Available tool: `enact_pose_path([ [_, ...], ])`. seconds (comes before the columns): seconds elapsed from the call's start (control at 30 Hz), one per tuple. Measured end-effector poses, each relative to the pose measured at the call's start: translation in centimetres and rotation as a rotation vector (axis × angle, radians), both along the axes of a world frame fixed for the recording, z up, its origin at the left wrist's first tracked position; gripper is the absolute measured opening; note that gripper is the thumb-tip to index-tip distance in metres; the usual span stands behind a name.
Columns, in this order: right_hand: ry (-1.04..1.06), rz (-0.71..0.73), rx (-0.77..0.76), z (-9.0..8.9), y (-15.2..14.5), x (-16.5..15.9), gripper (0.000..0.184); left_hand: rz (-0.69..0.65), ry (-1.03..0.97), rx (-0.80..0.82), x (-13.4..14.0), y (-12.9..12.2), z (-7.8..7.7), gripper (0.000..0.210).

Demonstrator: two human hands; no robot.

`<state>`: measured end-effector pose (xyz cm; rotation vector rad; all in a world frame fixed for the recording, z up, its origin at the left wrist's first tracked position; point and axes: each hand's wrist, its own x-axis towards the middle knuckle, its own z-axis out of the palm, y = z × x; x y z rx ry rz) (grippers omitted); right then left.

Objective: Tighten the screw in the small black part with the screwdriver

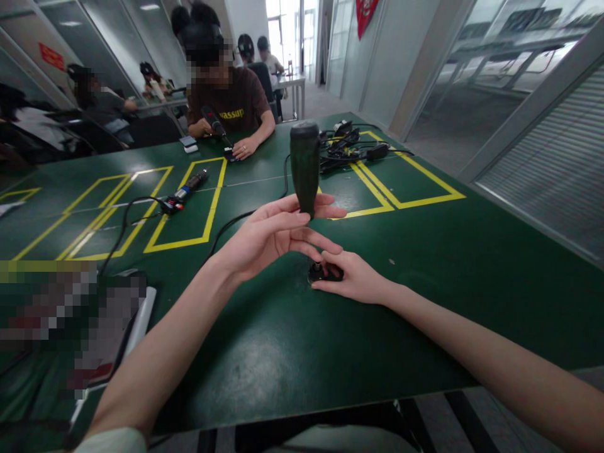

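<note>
A dark, thick-handled screwdriver [304, 157] stands upright above the table, pointing down. My left hand [271, 236] is around its narrow lower end, the thumb in front and the fingers loosely spread behind. Its shaft is mostly hidden by my fingers. Directly below, a small black part [325, 274] with a shiny metal piece on top rests on the green table [264, 352]. My right hand [358, 275] pinches that part from the right, thumb at the near side and fingers at the far side. Whether the screwdriver's tip touches the part I cannot tell.
A corded tool [191, 184] lies at the left inside yellow tape marks. Tangled black cables [346, 150] are heaped at the far right. A phone-like device [113, 327] lies at the near left. Across the table a person [231, 100] works with a similar tool.
</note>
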<state>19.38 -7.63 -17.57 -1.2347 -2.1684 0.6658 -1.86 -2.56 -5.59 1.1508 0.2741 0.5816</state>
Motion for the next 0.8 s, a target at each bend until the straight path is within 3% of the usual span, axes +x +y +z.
enact_pose_path([
  [0.2,0.003,-0.018,-0.012,-0.21,-0.02,-0.09,0.038,-0.030,-0.016,-0.012,-0.11,0.20,-0.09,0.030],
  [0.5,0.007,0.000,-0.010,0.16,-0.06,0.01,0.034,-0.016,-0.030,-0.052,0.06,-0.10,0.18,0.015],
  [0.8,-0.012,-0.006,-0.014,0.13,0.01,-0.03,0.033,0.000,-0.008,-0.006,-0.06,-0.48,0.30,0.028],
])
